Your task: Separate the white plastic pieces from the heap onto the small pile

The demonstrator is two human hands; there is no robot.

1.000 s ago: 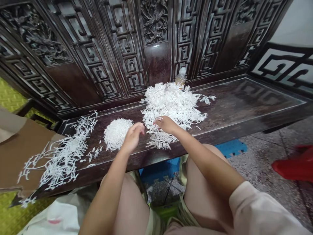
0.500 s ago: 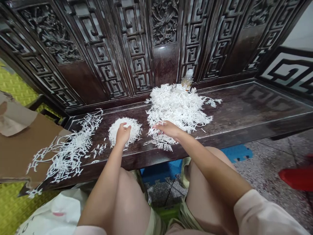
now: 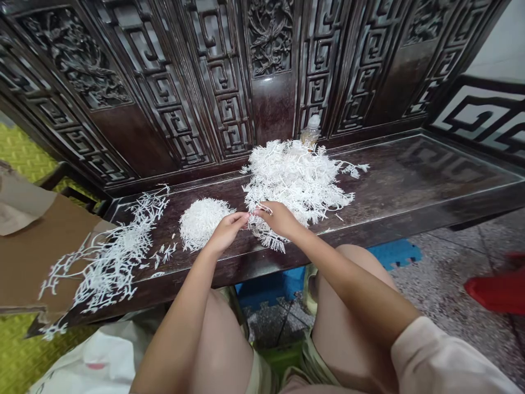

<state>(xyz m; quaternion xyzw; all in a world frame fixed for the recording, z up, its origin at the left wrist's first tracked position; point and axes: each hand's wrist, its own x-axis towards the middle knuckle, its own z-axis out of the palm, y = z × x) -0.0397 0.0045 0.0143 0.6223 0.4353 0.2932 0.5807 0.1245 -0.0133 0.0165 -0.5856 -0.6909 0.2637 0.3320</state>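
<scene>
My right hand point(image 3: 279, 219) is closed on a white branched plastic sprig, part of which shows above its fingers. The fingertips of my left hand point(image 3: 229, 231) are pinched together and meet those of my right hand. Whatever lies between the left fingertips is too small to make out. Behind my right hand spreads a large heap of white branched sprigs point(image 3: 297, 172). Just left of my left hand sits a round mound of small white pieces point(image 3: 203, 219). Farther left lies a tangle of thin white branching stems point(image 3: 118, 254).
The dark wooden bench point(image 3: 394, 175) has a carved back point(image 3: 273, 98). A clear bottle point(image 3: 311, 131) stands behind the large heap. Brown cardboard point(image 3: 36, 257) lies at the left end, a white bag point(image 3: 94, 350) below it. Something red point(image 3: 492, 287) is on the floor at right.
My left hand has moved right, off the mound of small pieces, to meet my right hand. Its fingers have closed into a pinch. My right hand stays near the large heap.
</scene>
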